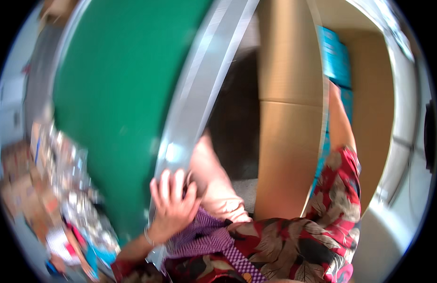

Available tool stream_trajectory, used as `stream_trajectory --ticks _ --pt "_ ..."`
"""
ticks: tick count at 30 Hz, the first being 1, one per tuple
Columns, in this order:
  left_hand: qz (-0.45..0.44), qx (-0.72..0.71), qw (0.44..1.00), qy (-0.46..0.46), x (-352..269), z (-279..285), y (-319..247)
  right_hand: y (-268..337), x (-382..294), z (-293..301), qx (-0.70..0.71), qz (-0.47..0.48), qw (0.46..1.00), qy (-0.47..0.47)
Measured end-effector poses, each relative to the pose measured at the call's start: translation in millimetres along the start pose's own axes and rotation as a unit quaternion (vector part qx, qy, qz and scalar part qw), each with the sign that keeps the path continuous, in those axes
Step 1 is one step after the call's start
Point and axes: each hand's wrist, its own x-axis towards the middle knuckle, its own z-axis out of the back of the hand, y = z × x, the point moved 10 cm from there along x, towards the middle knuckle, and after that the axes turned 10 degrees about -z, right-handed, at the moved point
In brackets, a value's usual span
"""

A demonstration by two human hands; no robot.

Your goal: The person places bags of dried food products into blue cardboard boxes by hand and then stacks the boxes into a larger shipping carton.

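Note:
My left hand [175,205] rests with spread fingers on the metal side rail [190,106] of a green conveyor belt [123,88], holding nothing. On the right, my other arm reaches down into a large open cardboard box [291,123]. My right hand [333,86] is mostly hidden behind the box's near wall, close to blue packages [333,53] stacked inside. Whether its fingers hold a package cannot be seen.
Left of the belt lies a pile of clear plastic-wrapped goods [80,198]. Cardboard boxes [27,194] are stacked beyond it. Another person [66,247] is at the lower left. Dark floor shows between rail and box.

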Motion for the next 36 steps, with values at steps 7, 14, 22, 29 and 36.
stream_trajectory --ticks 7,14,22,29,36 --pt "-0.026 -0.023 0.989 -0.143 3 16 -12 27 -35 13 0.032 0.126 0.99 0.051" --pt "-0.004 -0.069 0.948 -0.309 -22 20 -17 169 -355 -95 -0.05 0.614 0.783 0.089" --pt "0.279 0.044 0.906 -0.316 -237 54 47 13 -654 -221 -0.243 0.788 0.468 0.316" --pt "0.662 0.042 0.724 -0.187 -468 -4 84 -91 -774 -247 -0.28 0.709 0.421 0.492" --pt "0.563 0.165 0.773 -0.241 -438 -23 109 -145 -852 -252 -0.296 0.692 0.364 0.549"
